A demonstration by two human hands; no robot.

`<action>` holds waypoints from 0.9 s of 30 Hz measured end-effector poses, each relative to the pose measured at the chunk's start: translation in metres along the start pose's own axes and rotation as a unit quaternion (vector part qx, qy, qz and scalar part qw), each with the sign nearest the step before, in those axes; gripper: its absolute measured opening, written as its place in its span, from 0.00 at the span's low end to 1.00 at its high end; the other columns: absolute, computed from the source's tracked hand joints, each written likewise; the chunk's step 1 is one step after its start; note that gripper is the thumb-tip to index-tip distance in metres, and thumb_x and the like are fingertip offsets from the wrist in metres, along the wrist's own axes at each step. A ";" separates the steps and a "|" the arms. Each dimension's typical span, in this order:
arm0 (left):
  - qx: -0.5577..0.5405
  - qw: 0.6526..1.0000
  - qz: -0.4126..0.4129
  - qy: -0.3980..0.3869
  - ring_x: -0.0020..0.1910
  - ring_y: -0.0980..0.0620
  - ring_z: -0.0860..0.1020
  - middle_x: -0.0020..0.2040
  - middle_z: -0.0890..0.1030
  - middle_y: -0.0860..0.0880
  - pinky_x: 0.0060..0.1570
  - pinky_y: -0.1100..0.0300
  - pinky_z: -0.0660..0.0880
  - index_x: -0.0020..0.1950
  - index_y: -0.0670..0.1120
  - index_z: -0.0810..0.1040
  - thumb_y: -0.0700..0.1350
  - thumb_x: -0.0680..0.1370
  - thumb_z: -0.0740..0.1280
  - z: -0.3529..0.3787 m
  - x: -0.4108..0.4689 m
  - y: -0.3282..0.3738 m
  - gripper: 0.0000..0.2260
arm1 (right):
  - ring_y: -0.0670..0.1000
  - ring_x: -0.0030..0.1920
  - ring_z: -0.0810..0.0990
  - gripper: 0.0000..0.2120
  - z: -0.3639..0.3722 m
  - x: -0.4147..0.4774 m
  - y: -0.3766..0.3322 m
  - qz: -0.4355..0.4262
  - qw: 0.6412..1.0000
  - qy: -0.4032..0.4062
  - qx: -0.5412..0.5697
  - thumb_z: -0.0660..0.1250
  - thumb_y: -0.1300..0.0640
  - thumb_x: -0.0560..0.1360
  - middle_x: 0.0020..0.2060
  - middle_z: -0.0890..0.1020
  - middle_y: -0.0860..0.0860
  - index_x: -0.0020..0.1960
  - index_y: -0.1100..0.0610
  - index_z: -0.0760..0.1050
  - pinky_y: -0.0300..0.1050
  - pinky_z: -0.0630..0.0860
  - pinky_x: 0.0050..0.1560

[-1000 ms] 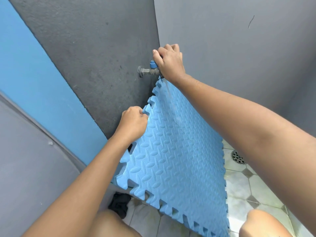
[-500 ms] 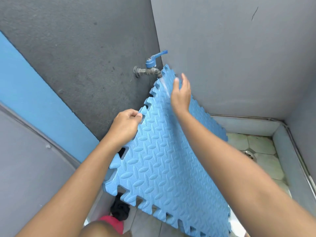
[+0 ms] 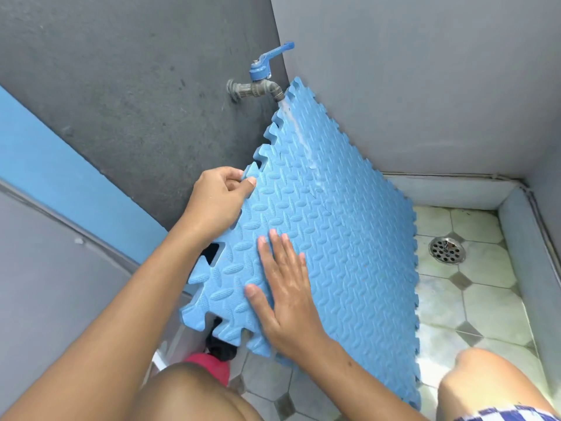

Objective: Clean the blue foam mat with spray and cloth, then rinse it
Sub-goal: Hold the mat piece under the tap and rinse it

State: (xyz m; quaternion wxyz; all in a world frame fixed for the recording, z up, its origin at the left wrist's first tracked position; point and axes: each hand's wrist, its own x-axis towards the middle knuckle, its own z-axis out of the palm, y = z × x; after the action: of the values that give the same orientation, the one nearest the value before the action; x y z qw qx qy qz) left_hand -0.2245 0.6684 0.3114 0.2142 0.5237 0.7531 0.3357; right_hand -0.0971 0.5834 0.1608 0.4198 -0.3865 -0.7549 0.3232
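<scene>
A: Item one, mat (image 3: 334,238). Location?

B: It is leaning in the wall corner under the tap (image 3: 258,83), top corner just beside the spout, lower edge down toward the floor (image 3: 485,299). Textured face is pointing up toward the camera.

A: Long axis?

B: It is running diagonally, from the tap at upper middle down to the lower right. The sheet is tilting, not lying flat.

A: Hands?

B: Left hand (image 3: 220,199) is pinching a tab on the left toothed edge, steadying the sheet. Right hand (image 3: 285,296) is lying flat and spread on the lower face, grasping nothing.

A: Progress?

B: Water is running from the spout in a thin pale streak down the upper part. Judged as the rinse stage, well along. No spray bottle or cloth is showing in view, so that part is likely finished. Remaining, by my reading: wetting the rest of the face, rubbing it over, closing the tap.

A: Drain (image 3: 447,250)?

B: Sitting to the right, uncovered.
</scene>
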 end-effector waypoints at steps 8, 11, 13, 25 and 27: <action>0.111 0.992 0.046 0.027 0.33 0.48 0.73 0.45 0.86 0.37 0.33 0.61 0.69 0.55 0.40 0.82 0.46 0.84 0.64 0.002 -0.002 -0.002 0.10 | 0.52 0.81 0.43 0.31 -0.030 0.060 0.143 0.407 0.910 0.075 0.015 0.48 0.37 0.83 0.82 0.48 0.52 0.82 0.48 0.49 0.63 0.40 0.78; 0.129 0.990 0.052 0.031 0.37 0.42 0.79 0.44 0.86 0.39 0.40 0.58 0.67 0.55 0.40 0.82 0.45 0.84 0.64 0.003 0.000 -0.003 0.11 | 0.48 0.81 0.40 0.31 -0.017 0.094 0.083 0.269 0.961 0.060 0.032 0.49 0.38 0.83 0.82 0.46 0.48 0.82 0.48 0.47 0.58 0.37 0.79; 0.138 0.988 0.054 0.036 0.44 0.41 0.82 0.44 0.87 0.40 0.45 0.59 0.69 0.56 0.40 0.82 0.45 0.84 0.64 0.003 0.000 -0.002 0.11 | 0.47 0.81 0.38 0.32 -0.007 0.107 0.034 0.186 0.981 0.045 0.030 0.49 0.37 0.83 0.82 0.45 0.47 0.82 0.47 0.46 0.54 0.34 0.78; 0.152 0.987 0.047 0.036 0.50 0.47 0.81 0.48 0.85 0.47 0.49 0.58 0.70 0.58 0.42 0.80 0.46 0.85 0.62 0.006 -0.002 -0.004 0.10 | 0.43 0.81 0.41 0.31 -0.011 -0.016 0.134 0.185 0.982 0.038 -0.019 0.47 0.36 0.82 0.82 0.47 0.44 0.82 0.44 0.47 0.52 0.41 0.80; 0.150 0.987 0.044 0.035 0.51 0.47 0.82 0.49 0.86 0.46 0.49 0.57 0.70 0.58 0.43 0.80 0.46 0.85 0.62 0.007 -0.003 -0.005 0.09 | 0.45 0.81 0.42 0.36 -0.025 -0.049 0.180 0.337 0.938 0.078 -0.024 0.43 0.28 0.78 0.82 0.47 0.46 0.81 0.44 0.44 0.56 0.44 0.81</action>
State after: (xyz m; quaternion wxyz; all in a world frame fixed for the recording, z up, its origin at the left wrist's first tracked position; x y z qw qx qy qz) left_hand -0.2219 0.6662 0.3035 0.0913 0.5704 0.7783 0.2462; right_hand -0.0013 0.6338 0.0071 0.3346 -0.6523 -0.5531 0.3959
